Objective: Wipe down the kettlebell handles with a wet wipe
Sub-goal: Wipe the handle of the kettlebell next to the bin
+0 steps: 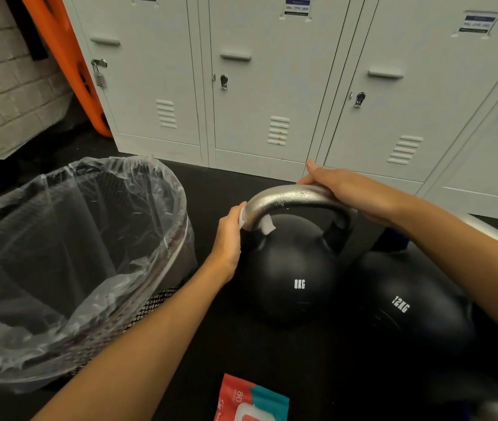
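Nearest the camera, a red and teal plastic pack of wet wipes [249,401] lies flat on the black rubber floor [211,335], cut off by the bottom edge of the view. To its left stands a black wire-mesh waste bin lined with a clear plastic bag [68,256], the bag folded out over the rim.

Just beyond the pack sits the round black kettlebell marked 8KG [293,268], upright on the floor. Touching it on the right is a second black kettlebell marked 12KG [417,311], partly hidden behind the right forearm.

The left hand [229,238] is curled round the left bend of the 8KG bell's silver metal handle [287,197], pressing a white wet wipe [267,227] against the metal; a corner of the wipe sticks out under the handle inside the loop. Small droplets show along the top of the handle. The right hand [351,192] grips the right end of the same handle from above, fingers wrapped over it and the thumb raised.

Farther back, a row of pale grey metal lockers [272,86] stands against the wall, one with a padlock [99,75]. An orange plastic board [68,62] leans beside them against a pale brick wall [1,92].
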### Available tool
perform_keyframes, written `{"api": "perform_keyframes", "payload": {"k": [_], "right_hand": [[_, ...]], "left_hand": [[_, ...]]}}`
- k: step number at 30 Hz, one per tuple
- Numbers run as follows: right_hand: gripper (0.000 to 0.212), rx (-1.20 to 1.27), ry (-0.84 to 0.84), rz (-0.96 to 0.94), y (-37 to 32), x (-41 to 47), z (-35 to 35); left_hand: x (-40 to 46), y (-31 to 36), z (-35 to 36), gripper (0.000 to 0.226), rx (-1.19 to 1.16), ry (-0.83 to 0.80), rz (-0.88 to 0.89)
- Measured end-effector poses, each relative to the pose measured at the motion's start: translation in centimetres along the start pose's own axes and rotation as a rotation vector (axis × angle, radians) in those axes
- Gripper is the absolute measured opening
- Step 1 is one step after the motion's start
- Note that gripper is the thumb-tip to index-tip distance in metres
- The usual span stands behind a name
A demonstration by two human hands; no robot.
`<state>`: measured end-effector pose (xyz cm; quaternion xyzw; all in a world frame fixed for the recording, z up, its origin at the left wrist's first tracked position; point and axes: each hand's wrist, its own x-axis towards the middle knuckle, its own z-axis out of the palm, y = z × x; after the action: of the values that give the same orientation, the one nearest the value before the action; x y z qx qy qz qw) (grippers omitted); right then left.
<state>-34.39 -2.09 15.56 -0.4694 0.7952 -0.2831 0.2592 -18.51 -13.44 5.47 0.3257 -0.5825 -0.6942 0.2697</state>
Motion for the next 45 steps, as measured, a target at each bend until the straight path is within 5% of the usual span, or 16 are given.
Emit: {"api": "perform_keyframes", "payload": {"k": [5, 10, 20, 32, 45], "right_hand": [[0.058, 0.042, -0.003, -0.014, 0.1, 0.0, 0.0], [0.057, 0.075, -0.004, 0.002, 0.2, -0.1, 0.0], [0.063, 0.079, -0.002, 0.005, 0.4, 0.2, -0.1], [0.065, 0.178, 0.006, 0.029, 0.3, 0.1, -0.1], [0.067, 0.467, 0.164, 0.112, 1.7, 0.9, -0.8]], "left_hand": [[-0.4, -0.2, 0.0, 0.045, -0.052, -0.012, -0.038], [-2.5, -2.5, 1.0, 0.053, -0.007, 0.168, -0.018], [-4.3, -4.5, 0.2, 0.059, 0.498, 0.150, 0.327], [-2.3, -0.8, 0.1, 0.044, 0.465, 0.085, 0.612], [-0.2, 3.0, 3.9, 0.044, 1.298, 0.199, 1.131]]}}
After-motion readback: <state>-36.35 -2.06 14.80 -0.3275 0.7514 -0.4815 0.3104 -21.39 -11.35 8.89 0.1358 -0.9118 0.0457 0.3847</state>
